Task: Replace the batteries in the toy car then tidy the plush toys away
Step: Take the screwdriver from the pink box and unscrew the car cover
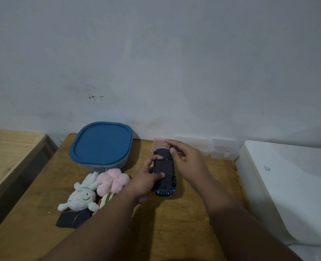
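- The car (165,166) is laid upside down near the middle of the worktop (174,227). Its black underside is turned up, and its blue body is seen only at the two ends.
- The car is gripped from its left side by the left hand (146,178): the fingers (156,157) are curled onto the underside, and the thumb is pressed on it nearer the camera.
- The right hand (188,157) is held over the car's far end, fingers loosely bent and thumb tip set by the underside — whether anything is pinched there cannot be told.
- Left of the car, a white bunny (82,197) and a pink plush (113,178) are laid touching each other.
- A striped yellow piece (106,199) is seen beside the left forearm.
- A dark flat thing (71,220) is partly covered by the bunny.
- A tub (101,146) with its blue lid on is set behind the two plushes, close to the wall.
- A pink card (159,143) is seen just behind the car, partly hidden by the right hand.
- Clear boxes (224,150) are lined up at the back right — against the wall.
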